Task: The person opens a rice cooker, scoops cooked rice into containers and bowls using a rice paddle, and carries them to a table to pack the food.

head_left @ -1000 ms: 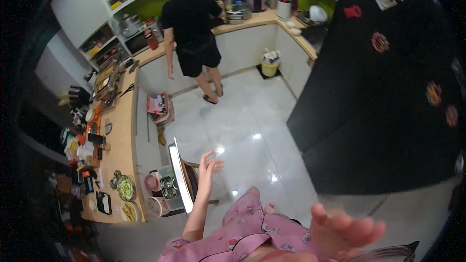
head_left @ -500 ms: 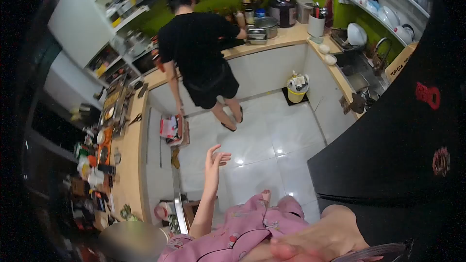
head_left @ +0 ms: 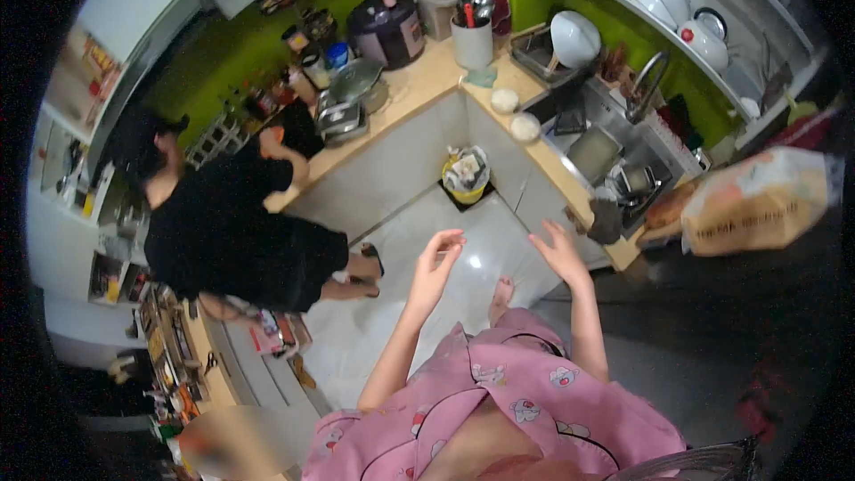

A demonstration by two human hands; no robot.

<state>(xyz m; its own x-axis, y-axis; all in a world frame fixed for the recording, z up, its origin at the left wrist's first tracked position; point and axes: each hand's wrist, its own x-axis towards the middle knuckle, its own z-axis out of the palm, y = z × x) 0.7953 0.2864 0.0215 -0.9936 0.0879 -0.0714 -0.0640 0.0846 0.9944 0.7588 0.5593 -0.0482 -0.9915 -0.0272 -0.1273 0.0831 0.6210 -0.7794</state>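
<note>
My left hand (head_left: 436, 264) is held out in the air over the tiled floor, its fingers loosely curved with nothing in them. Across from it, my right hand (head_left: 559, 252) is also raised with fingers apart, and it is empty too. A gap separates the two hands. Nearest to the right hand are the counter edge and a dark cloth (head_left: 606, 221) hanging over it. Beyond both hands, a yellow bin (head_left: 467, 176) with a liner stands on the floor against the cabinets.
A person in black (head_left: 240, 223) leans over the counter at left. Ahead is the sink (head_left: 637, 174), with two pale bowls (head_left: 504, 101) to its left. A pressure cooker (head_left: 385, 28) and a utensil holder (head_left: 473, 43) stand behind. A printed bag (head_left: 757, 203) sits at right.
My view has turned right toward the sink. My right hand has gone from close to my chest to stretched out ahead. The person in black now bends lower, further left in view.
</note>
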